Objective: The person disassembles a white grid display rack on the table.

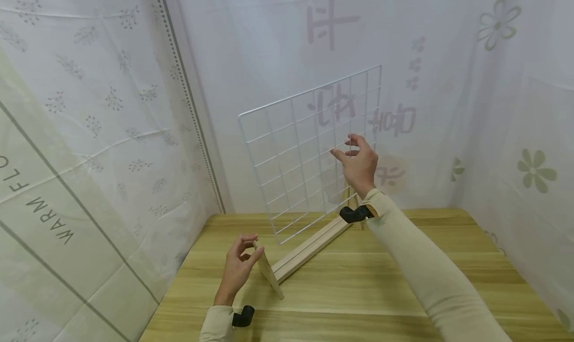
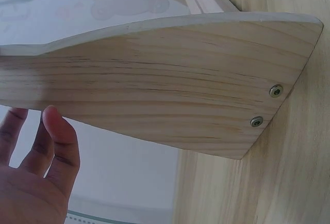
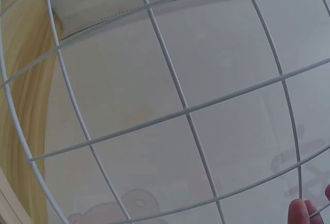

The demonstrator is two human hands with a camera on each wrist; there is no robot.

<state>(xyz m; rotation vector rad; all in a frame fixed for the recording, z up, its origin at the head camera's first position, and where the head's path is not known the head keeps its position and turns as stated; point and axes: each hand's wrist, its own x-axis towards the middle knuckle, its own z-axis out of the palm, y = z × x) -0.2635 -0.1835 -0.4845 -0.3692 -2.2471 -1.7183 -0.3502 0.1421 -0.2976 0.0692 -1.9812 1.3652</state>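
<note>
A white wire grid panel [image 1: 314, 147] stands tilted above a wooden stand [image 1: 314, 247]. My right hand [image 1: 360, 165] pinches a wire of it between thumb and fingers, right of its middle. In the right wrist view the fingertips [image 3: 299, 212] meet the grid [image 3: 186, 110] at the lower right corner. At the stand's near end my left hand [image 1: 239, 264] grips the top of the upright side board [image 1: 269, 272]. Up close, the left wrist view shows this board [image 2: 170, 79] with two metal screws [image 2: 276, 91] near its foot. The far side board is partly hidden behind the right hand and grid.
The stand rests on a wood-grain table [image 1: 417, 277]. Printed white curtains [image 1: 278, 38] hang behind the table and at both sides. A black wrist camera [image 1: 356, 214] is strapped on the right sleeve, another [image 1: 243, 317] on the left.
</note>
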